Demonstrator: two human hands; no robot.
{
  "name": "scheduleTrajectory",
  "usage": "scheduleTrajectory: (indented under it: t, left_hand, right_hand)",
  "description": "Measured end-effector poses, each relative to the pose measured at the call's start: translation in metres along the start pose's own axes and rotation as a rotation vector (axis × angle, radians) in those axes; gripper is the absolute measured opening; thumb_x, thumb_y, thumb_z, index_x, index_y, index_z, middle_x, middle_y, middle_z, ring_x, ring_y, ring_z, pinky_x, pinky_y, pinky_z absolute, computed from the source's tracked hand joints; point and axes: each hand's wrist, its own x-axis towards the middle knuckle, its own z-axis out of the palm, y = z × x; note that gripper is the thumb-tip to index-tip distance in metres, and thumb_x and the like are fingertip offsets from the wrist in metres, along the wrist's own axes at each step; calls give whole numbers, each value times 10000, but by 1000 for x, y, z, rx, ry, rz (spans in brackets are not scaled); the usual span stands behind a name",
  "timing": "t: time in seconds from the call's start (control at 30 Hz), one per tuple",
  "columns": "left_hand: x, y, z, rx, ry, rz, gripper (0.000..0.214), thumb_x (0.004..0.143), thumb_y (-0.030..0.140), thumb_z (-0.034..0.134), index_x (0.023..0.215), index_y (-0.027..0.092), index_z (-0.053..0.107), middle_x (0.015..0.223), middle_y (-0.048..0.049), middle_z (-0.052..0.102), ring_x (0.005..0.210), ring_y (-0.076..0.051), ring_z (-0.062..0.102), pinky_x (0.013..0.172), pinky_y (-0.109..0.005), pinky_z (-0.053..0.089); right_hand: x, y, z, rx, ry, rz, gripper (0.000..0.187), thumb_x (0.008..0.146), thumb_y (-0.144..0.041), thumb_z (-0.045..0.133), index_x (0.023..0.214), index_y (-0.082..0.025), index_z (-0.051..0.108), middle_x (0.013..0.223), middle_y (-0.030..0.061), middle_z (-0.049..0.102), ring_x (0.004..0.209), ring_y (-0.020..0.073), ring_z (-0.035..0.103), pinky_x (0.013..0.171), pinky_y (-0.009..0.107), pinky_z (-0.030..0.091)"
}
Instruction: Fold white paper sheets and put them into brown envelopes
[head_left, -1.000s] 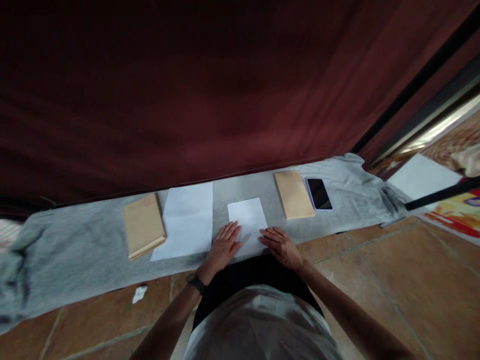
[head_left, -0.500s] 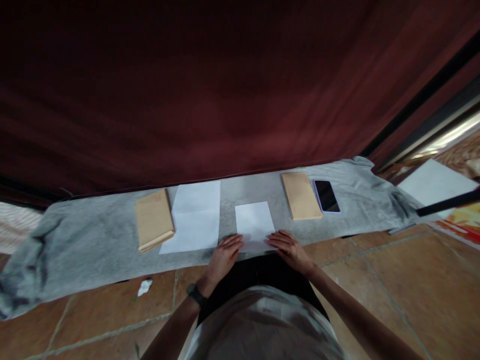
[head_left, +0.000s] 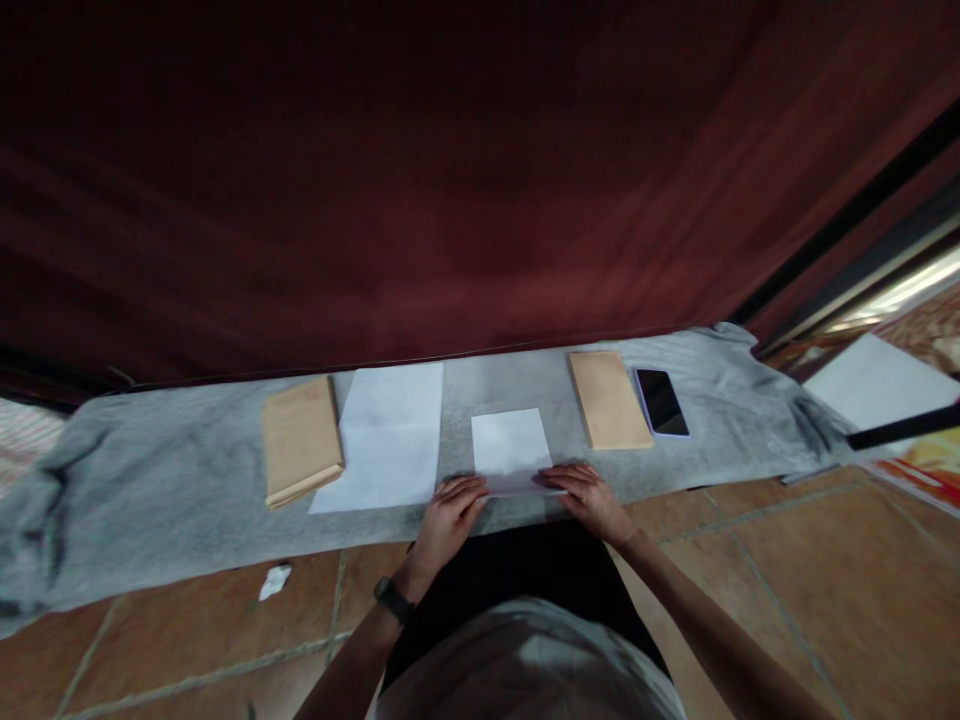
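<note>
Around the small white paper: tan packet at nine o'clock, lilac-rimmed black phone near three, dark red fabric at twelve

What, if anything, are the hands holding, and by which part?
The small white sheet, at its near edge: left hand on the left corner, right hand on the right. Whether they pinch or merely press it can't be told.

The small white rectangular paper sheet looks smooth and matt, and so does the bigger creased white paper sheet at its 9 o'clock. Tan rectangular packet around 2? Dull brown paper, I'd say. Black-and-lilac phone near 3 has a smooth, glassy screen. Underneath: soft, wrinkled grey cloth. Dark red hanging fabric at 12 looks matt too.
</note>
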Motion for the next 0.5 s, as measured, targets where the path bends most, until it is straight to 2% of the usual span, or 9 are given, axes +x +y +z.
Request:
scheduleTrajectory:
  t: [0.17,0.23,0.33,0.4,0.5]
  left_hand:
    - [5,3,-4,-30,-5,-19,278,1009,373,497,1095,244,728,1095,-57,758,1073,-205,679,987,-412,539]
    - [8,3,-3,-34,-1,-64,298,1011,384,481,1007,231,736,1028,-58,760,1022,-202,684,949,-385,548]
    - [17,4,2,-37,39,-201,364,1011,414,458,841,218,713,889,-53,746,893,-192,690,836,-329,560]
    - [26,6,7,-51,77,-311,364,1011,419,446,856,214,704,866,-49,745,839,-186,691,777,-302,551]
    - [41,9,12,-38,109,-434,355,1017,405,424,925,206,704,881,-52,754,808,-186,695,723,-281,525]
  right_hand:
    - [4,4,0,22,33,9,264,1004,-283,523,1203,-271,696,1221,47,725,1154,229,648,1017,437,490]
    - [6,4,1,32,52,37,263,1018,-333,499,1170,-272,705,1197,46,730,1137,227,654,1014,430,496]
    - [14,2,3,3,91,142,308,1031,-392,453,1061,-254,726,1076,60,752,1036,235,686,945,408,533]
    - [22,1,4,-21,106,227,345,1035,-420,423,1017,-246,721,984,62,755,943,237,704,857,377,556]
    - [36,-2,6,-43,112,350,365,1040,-442,390,1063,-248,698,904,49,757,841,226,722,731,315,551]
